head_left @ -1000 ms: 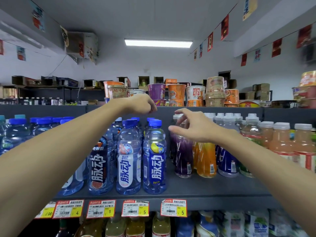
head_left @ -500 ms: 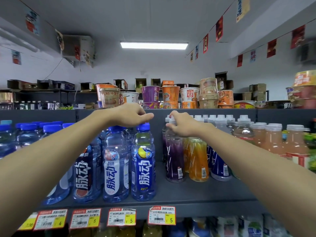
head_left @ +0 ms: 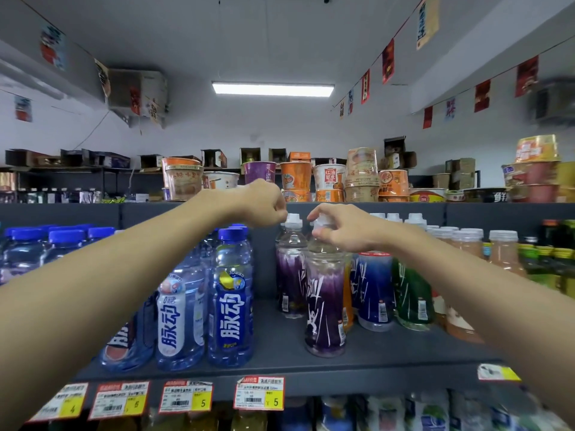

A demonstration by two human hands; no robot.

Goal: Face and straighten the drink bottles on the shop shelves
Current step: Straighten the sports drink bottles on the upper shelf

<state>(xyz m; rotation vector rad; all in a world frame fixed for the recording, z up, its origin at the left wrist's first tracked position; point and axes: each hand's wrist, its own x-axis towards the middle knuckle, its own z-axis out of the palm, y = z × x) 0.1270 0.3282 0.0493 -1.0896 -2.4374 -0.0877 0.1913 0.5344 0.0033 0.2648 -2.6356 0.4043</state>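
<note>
My right hand [head_left: 339, 230] grips the white cap of a purple drink bottle [head_left: 325, 309] that stands upright near the front of the grey shelf [head_left: 280, 346]. A second purple bottle [head_left: 291, 275] stands behind it to the left. My left hand [head_left: 263, 203] hovers with its fingers curled beside that bottle's white cap, and I see nothing in its grip. Blue-capped clear bottles [head_left: 231, 293] with blue labels stand in rows on the left under my left forearm.
Right of the purple bottles stand orange, blue [head_left: 375, 287] and green [head_left: 412, 293] drinks, then peach-coloured bottles [head_left: 501, 250]. Instant noodle cups [head_left: 329, 177] line the shelf top. Price tags [head_left: 259, 395] hang on the shelf's front edge, with more bottles below.
My right hand has drawn the front purple bottle toward the shelf edge. My left hand has moved right from above the blue-capped bottles to the rear purple bottle's cap.
</note>
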